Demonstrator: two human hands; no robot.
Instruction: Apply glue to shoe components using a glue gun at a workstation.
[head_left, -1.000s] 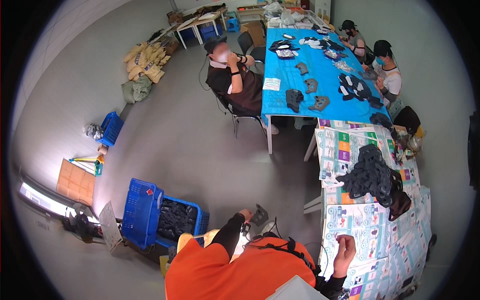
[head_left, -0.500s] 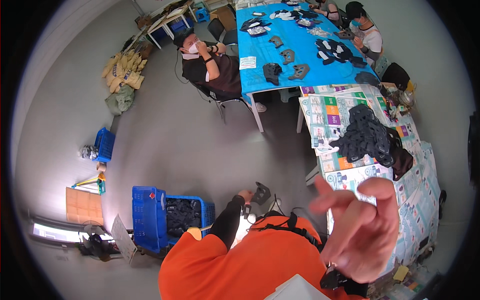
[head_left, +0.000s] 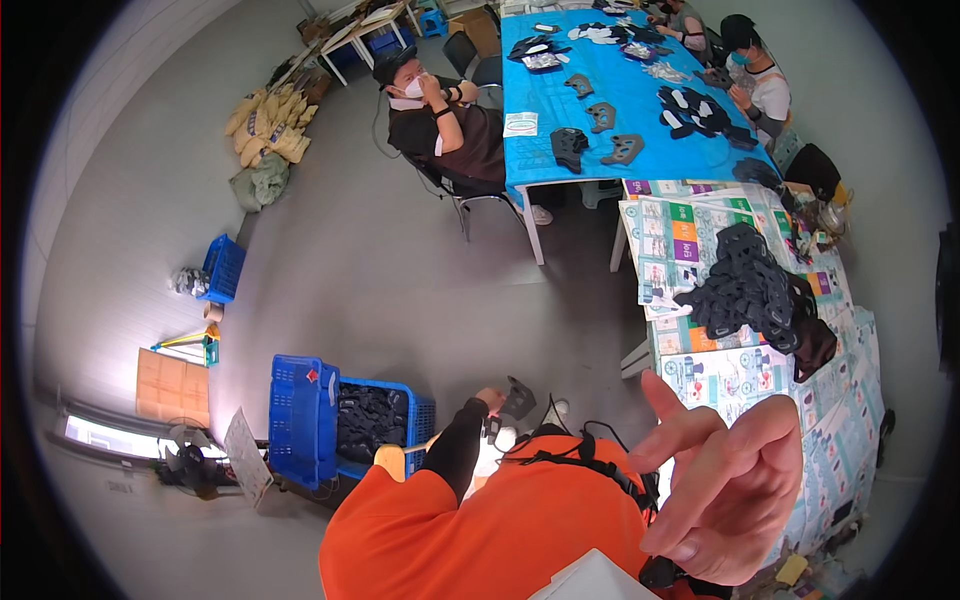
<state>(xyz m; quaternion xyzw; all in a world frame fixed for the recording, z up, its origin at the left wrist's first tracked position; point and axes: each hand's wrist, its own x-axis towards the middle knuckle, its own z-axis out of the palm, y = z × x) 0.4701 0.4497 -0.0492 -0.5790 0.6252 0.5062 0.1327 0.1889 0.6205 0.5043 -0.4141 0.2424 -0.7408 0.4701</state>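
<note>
My left hand (head_left: 490, 401) is low in the middle, past my dark sleeve. It is closed on the near edge of a dark grey curved piece (head_left: 519, 398) with a notched outline. Large and close on the right, my right hand (head_left: 735, 485) is raised in the air with bent fingers apart and nothing between them. Behind it lies the paper-covered table (head_left: 700, 375), bearing a heap of similar dark pieces (head_left: 745, 285). Left of my left arm, a blue crate (head_left: 422, 425) holds many more dark pieces (head_left: 370, 425).
A blue-covered table (head_left: 560, 105) stands at the back with dark pieces and white parts on it. One person (head_left: 450, 130) sits at its left, others (head_left: 765, 85) at its right. Sacks (head_left: 270, 125), another blue crate (head_left: 222, 268) and a fan (head_left: 188, 465) line the left wall.
The room has shifted slightly right and down in view. My right hand has dropped a little and its fingers have bent differently. My left hand still holds the dark piece.
</note>
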